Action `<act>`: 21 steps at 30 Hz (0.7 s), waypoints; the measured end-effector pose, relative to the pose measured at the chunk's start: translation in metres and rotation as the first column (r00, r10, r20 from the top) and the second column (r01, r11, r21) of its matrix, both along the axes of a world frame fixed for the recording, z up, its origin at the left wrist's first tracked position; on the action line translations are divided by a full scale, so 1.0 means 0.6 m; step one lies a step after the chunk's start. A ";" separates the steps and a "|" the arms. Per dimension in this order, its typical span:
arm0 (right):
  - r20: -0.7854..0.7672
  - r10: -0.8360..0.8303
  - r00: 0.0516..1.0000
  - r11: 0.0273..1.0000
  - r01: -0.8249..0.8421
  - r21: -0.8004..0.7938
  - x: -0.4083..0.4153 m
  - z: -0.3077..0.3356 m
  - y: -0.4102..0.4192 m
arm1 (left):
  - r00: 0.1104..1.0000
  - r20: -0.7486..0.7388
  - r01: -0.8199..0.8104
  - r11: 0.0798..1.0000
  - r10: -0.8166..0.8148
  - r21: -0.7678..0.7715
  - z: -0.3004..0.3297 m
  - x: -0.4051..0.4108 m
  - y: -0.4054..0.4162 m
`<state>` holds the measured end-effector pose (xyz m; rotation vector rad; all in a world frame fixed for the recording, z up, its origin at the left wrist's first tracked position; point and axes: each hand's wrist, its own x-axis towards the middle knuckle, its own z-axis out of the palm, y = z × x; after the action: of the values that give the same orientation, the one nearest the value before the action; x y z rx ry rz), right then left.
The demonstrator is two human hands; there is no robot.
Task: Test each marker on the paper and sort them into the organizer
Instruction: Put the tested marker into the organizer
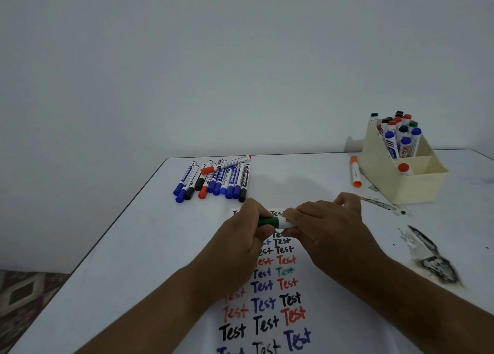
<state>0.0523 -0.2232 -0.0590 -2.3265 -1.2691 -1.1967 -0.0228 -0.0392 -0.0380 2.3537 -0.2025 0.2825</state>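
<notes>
1. Head view, hands: your left hand [247, 230] has its grip curled round the green cap [268, 221] of the green marker [278, 222], and your right hand [320, 224] is wrapped round the white barrel. Held level with the hands opposed, a straight pull or push along the marker's axis parts or seats the cap; which one, I cannot tell.
2. The marker hangs just above the paper [267, 300], near the top rows of "Test" words.
3. Untested markers [213, 178] lie bunched at the desk's [133, 246] far edge, well apart from the organizer [406, 177], whose tall back compartment stands full; one red-capped marker sits in front, perhaps a reject.
</notes>
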 end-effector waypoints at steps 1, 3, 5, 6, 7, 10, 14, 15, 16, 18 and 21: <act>0.002 0.003 1.000 1.000 -0.003 0.011 -0.002 0.000 0.000 | 1.000 0.014 -0.013 1.000 0.013 0.005 -0.001 0.000 -0.003; 0.008 0.002 1.000 1.000 -0.003 0.028 -0.004 0.001 0.000 | 0.998 0.047 -0.039 0.999 0.039 0.018 0.000 -0.001 -0.006; 0.010 -0.003 1.000 0.999 0.002 0.032 -0.006 0.001 0.002 | 0.997 0.063 -0.053 0.998 0.052 0.021 0.000 -0.001 -0.009; 0.007 -0.009 1.000 0.999 0.008 0.034 -0.006 0.000 0.003 | 0.996 0.064 -0.057 0.998 0.055 0.019 -0.001 0.000 -0.010; -0.005 -0.016 1.000 0.999 0.016 0.038 -0.007 -0.001 0.003 | 0.996 0.068 -0.057 0.998 0.056 0.018 -0.002 0.000 -0.011; -0.036 -0.021 0.999 0.999 0.022 0.040 -0.005 0.002 -0.002 | 0.997 0.069 -0.024 0.999 0.022 0.031 0.000 0.002 -0.011; -0.016 -0.039 0.999 0.999 0.039 0.034 0.003 0.023 -0.011 | 0.998 0.058 0.033 0.999 -0.031 -0.024 0.007 0.007 -0.001; -0.009 -0.050 0.999 0.998 0.051 0.041 0.004 0.026 -0.011 | 0.997 0.063 0.044 0.997 -0.041 -0.056 0.007 0.008 0.003; -0.011 -0.063 0.998 0.996 0.063 0.056 0.005 0.026 -0.012 | 0.996 0.069 0.057 0.996 -0.052 -0.075 0.006 0.008 0.007; -0.077 -0.091 0.993 0.986 0.100 0.131 0.006 0.027 -0.015 | 0.996 0.062 0.063 0.997 -0.060 -0.042 0.003 0.006 0.016; -0.331 -0.004 0.944 0.909 0.141 0.391 0.004 0.042 -0.019 | 0.998 0.044 0.029 0.991 -0.035 0.132 -0.006 0.015 0.038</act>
<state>0.0548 -0.2347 -0.0340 -2.1511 -0.7386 -0.9371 -0.0139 -0.0165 -0.0413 2.4728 -0.2883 0.3168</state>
